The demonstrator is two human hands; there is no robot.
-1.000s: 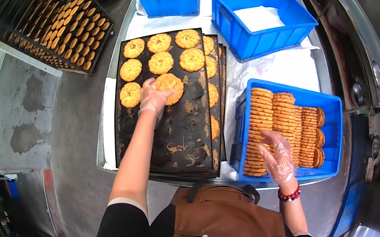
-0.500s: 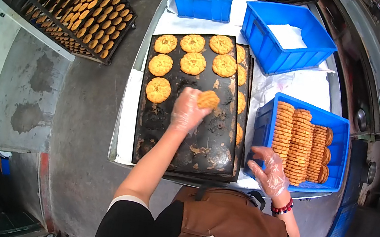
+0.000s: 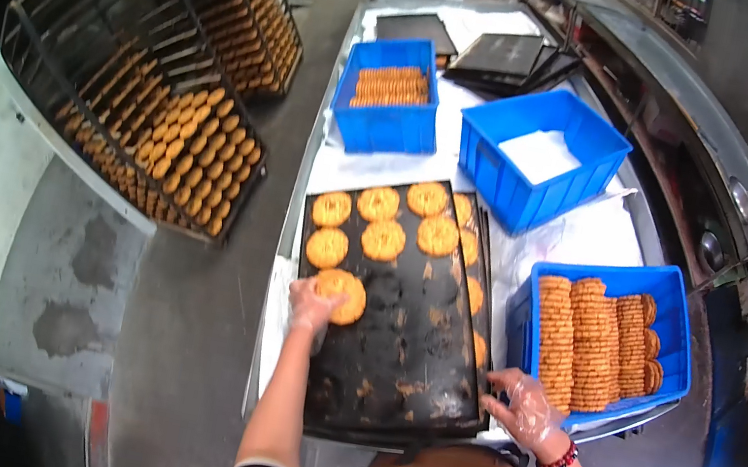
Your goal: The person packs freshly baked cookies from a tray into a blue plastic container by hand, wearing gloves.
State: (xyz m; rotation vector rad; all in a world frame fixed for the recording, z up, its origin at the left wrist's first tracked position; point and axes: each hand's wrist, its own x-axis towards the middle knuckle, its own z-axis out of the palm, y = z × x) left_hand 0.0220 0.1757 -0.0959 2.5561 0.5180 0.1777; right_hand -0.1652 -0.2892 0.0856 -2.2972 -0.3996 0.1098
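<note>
Well off to the left of the left hand (image 3: pixel 313 306), a metal wire rack (image 3: pixel 180 139) lined with small golden biscuits. Closes that hand, sheathed in a thin clear plastic glove, narrowly on the near-left rim of a round, crackle-topped cookie (image 3: pixel 343 294) lying flat on the dark, crumb-stained baking tray (image 3: pixel 402 359), more such cookies just beyond the fingertips. Rests the gloved right hand (image 3: pixel 523 412), loosely open with fingers spread, at the tray's near-right edge, a blue plastic crate (image 3: pixel 682 348) of ribbed cookie stacks (image 3: pixel 590 342) just to its right.
</note>
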